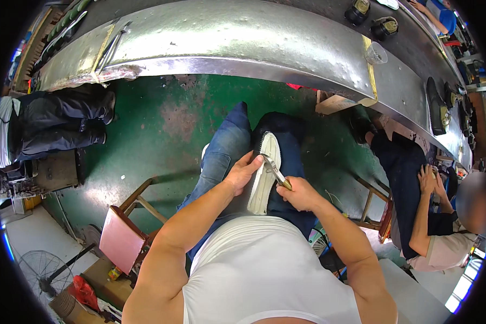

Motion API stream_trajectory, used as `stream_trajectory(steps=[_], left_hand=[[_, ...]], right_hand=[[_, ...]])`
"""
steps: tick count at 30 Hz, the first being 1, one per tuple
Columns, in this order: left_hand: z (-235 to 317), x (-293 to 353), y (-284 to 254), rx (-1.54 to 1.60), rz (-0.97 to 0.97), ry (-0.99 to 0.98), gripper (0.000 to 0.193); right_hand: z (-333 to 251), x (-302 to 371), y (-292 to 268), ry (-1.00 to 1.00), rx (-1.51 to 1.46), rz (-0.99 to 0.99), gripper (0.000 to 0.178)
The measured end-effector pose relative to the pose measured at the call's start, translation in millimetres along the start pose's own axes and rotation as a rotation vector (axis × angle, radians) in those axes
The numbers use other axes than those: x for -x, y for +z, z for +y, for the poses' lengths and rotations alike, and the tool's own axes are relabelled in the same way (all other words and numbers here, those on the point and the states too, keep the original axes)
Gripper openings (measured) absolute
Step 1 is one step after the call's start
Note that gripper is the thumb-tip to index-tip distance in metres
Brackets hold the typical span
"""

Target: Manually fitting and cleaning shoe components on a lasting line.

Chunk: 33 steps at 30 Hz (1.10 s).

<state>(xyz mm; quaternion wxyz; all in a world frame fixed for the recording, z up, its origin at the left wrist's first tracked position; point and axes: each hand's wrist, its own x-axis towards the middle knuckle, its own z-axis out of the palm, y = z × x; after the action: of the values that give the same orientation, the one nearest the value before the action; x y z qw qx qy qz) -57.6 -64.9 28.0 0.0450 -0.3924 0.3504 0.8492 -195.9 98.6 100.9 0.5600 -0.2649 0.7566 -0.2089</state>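
Across my lap lies a shoe with its off-white sole (260, 194) facing up and a dark toothed-looking edge along its far left side. My left hand (243, 173) is closed on the left edge of the sole, with the thumb on top near the middle. In my right hand (301, 194) is a metal hand tool (275, 171) with a yellowish-brown handle. Its curved metal end rests at the sole close to my left thumb. The tool's exact kind is unclear, and part of its handle is hidden in my fist.
A long metal-topped bench (227, 40) curves across the far side, with thin metal rods (112, 47) at left and dark shoes (384, 28) at right. A pink-seated chair (123, 238) and a fan (46, 278) stand left. Co-workers sit at right (402, 167) and far left (59, 121).
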Motion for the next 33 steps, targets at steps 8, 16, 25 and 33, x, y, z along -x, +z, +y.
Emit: stream_trajectory(steps=[8,16,25,33], left_hand=[[9,-7,10,-0.116,0.074,-0.011,0.081],[11,-22,17,-0.331,0.187,-0.083,0.085],[24,-20,11,-0.497,0.085,-0.138,0.095],[44,-17,19,-0.473,0.033,-0.247,0.105]], right_hand=[[18,2,-52,0.126,-0.467,-0.356,0.029],[-16,-30,-44,-0.441,0.061,0.195,0.041],[-11,-25,-55,-0.164,0.253,-0.002,0.042],[12,25,-39,-0.294,0.486,-0.223,0.043]])
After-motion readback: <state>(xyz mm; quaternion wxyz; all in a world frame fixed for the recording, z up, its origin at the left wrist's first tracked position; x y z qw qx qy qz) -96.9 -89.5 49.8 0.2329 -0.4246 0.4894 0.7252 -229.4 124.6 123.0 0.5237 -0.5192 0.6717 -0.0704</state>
